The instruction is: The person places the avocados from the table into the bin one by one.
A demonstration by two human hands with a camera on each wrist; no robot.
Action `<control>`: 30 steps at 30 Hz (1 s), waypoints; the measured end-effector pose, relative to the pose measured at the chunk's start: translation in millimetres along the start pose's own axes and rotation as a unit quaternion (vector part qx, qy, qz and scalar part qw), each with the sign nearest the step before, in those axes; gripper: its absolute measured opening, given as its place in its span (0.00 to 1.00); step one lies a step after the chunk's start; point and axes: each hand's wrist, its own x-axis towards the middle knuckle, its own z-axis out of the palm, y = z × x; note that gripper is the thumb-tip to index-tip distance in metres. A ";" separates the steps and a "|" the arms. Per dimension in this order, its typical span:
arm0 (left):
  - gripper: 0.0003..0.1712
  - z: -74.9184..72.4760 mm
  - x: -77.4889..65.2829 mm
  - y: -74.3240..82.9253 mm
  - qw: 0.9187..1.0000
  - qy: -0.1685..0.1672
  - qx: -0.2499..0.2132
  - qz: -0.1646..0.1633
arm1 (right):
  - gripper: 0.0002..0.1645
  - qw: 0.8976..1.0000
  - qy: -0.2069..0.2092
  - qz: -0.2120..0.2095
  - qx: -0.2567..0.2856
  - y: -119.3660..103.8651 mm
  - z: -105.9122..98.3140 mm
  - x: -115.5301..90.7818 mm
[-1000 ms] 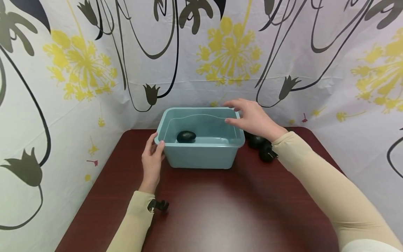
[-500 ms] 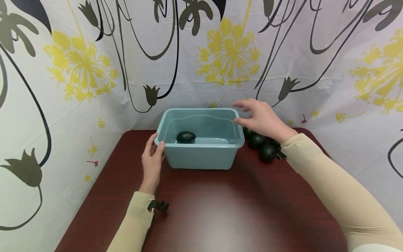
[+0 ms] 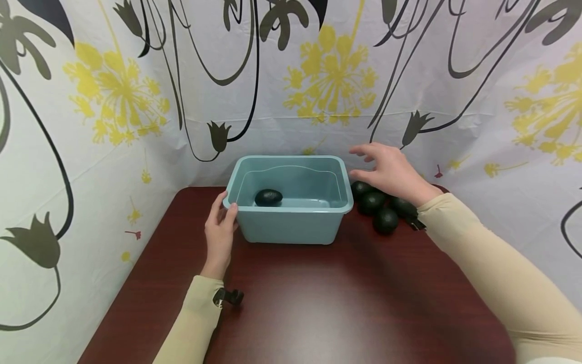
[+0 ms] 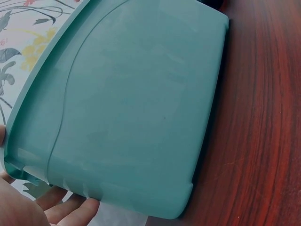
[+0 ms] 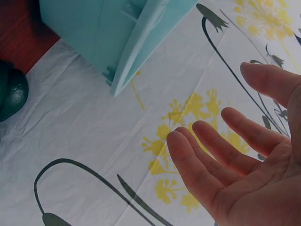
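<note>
Nearest us, the bare stretch of table (image 3: 295, 303) runs up to the left hand (image 3: 219, 235), which holds the near left corner of the blue-green tub (image 3: 291, 227), its thumb at the front and its fingers bent against the end wall. The tub sits upright on the table. Within it, towards the left, lies a lone avocado (image 3: 269, 197).

Just beyond the tub's right end is a group of avocados (image 3: 372, 203); we count at least four, some partly covered by the right arm. Over them hangs the right hand (image 3: 393, 172), fingers spread and a little bent, thumb well apart, with hold of nothing. Behind everything is the printed cloth (image 3: 273, 91).

We judge the step in hand to be a reach over the group, with the tub kept steady by the left hand. To take up one of the avocados, we would need to lower the right hand, pick a fruit that lies free of its neighbours, and close fingers and thumb round its smooth, probably slippery skin. Getting it into the tub would then call for clearing the right rim.
</note>
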 end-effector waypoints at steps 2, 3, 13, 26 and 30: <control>0.33 0.9 -2.3 4.8 1.000 -0.001 0.002 0.001 | 0.32 1.000 0.000 0.003 -0.004 2.4 -0.5 -1.8; 0.33 1.2 -2.9 5.8 1.000 -0.001 0.003 0.000 | 0.32 1.000 -0.001 0.004 -0.006 3.6 -0.8 -2.8; 0.33 2.2 -3.5 5.3 1.000 -0.001 0.006 -0.003 | 0.33 0.999 -0.016 0.034 -0.013 19.3 2.9 -16.6; 0.32 -1.2 8.5 -22.8 0.999 0.018 0.028 0.008 | 0.32 0.999 -0.023 0.044 -0.024 45.3 11.0 -29.8; 0.32 -0.3 7.8 -22.3 0.999 0.019 0.027 0.009 | 0.32 0.997 -0.026 0.066 -0.019 59.3 16.2 -34.2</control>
